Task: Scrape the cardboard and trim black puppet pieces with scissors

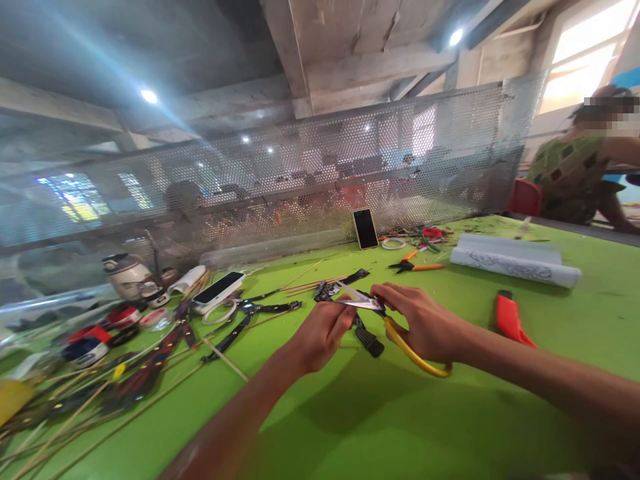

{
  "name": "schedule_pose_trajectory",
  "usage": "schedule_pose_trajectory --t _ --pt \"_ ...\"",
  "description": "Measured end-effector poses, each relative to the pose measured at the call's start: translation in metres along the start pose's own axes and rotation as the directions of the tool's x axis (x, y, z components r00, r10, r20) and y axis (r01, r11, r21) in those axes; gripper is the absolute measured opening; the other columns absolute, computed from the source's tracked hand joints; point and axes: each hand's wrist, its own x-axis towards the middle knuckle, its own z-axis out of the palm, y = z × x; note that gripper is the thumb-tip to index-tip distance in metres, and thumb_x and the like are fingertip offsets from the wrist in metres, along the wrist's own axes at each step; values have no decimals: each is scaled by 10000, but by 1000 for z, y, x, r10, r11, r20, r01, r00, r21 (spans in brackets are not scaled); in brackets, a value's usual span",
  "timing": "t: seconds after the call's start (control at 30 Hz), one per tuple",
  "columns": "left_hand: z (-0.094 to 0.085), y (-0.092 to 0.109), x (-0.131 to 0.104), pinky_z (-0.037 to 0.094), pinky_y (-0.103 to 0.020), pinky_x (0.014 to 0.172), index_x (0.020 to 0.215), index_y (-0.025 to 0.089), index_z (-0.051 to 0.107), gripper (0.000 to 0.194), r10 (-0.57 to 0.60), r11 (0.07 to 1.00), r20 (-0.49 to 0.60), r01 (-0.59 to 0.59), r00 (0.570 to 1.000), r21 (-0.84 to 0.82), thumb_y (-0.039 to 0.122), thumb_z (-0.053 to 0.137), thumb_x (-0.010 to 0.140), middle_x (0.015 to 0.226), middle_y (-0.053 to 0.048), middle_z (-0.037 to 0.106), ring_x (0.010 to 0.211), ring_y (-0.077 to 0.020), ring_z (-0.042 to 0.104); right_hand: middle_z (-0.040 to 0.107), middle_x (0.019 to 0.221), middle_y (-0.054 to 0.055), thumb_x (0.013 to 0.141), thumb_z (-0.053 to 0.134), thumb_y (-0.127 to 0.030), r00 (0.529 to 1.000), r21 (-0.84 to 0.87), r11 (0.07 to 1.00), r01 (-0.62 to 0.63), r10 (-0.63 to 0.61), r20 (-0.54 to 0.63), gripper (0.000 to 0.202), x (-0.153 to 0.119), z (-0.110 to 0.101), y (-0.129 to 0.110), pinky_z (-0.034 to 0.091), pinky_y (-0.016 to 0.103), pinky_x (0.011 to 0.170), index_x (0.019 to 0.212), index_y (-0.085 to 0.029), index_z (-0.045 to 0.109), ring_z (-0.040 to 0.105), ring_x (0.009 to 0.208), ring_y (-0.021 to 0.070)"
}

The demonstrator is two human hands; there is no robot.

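My right hand (425, 323) grips scissors (364, 303) with yellow handles, one loop hanging below the fingers. Their blades are parted and reach left across the top of my left hand (320, 333). That hand is closed on a black strip-like piece (369, 341), whose ribbed end sticks out below the blades. More of the dark piece shows beyond my left fingers, crumpled and shiny. Exactly what lies between the blades is too small to make out. Left of my left hand, a branching black strip figure (249, 308) with small shiny dots lies on the green table (400, 427).
Orange-handled pliers (416, 267), a paper roll (515, 260) and a red-handled tool (511, 320) lie to the right. A phone (366, 229) leans by the mesh screen (300, 180). Tape rolls (86, 350), thin sticks and a white device (219, 291) crowd the left. A person (565, 173) sits far right.
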Motion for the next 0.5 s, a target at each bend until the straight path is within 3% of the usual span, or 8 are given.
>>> schedule_pose_trajectory --t 0.33,0.5 --pt "4 -3 2 252 -246 534 748 181 441 343 -62 998 -68 62 996 -12 415 353 984 605 51 380 546 -97 332 668 934 139 837 448 -201 1000 -145 989 6 -5 5 279 0 3 9 447 336 691 1093 -130 533 609 769 233" --pt "6 -5 3 270 -238 544 742 181 441 345 -75 997 -68 74 995 -30 412 352 983 605 51 372 553 -98 326 656 833 106 840 451 -191 1000 -162 987 -6 8 12 254 -1 4 9 381 286 609 1067 -121 544 544 641 170"
